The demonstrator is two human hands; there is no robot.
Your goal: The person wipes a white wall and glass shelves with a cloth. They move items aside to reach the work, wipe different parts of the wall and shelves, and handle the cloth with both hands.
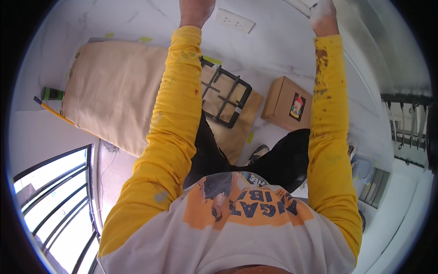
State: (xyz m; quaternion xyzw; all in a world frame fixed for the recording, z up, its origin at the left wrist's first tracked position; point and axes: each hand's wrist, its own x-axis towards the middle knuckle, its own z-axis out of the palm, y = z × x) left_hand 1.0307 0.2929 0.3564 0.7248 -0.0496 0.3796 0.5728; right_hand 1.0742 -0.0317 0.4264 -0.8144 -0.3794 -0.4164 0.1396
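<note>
Both arms, in paint-stained yellow sleeves, reach to the top edge of the view. My left hand is cut off there; only its wrist and lower part show, left of a white wall socket plate. At the upper right, my right hand carries white dust or paste, its fingers partly cut off near a pale edge. What either hand holds is hidden. Between and below the arms, a black pan support grate lies on a tan cover sheet. A closed cardboard box with a sticker rests to its right.
A green and black cylinder and a yellow pole are at the left. A barred window lies lower left. Utensils hang from a dark rack at the right, above a clear plastic container. Green tape marks the marbled surface.
</note>
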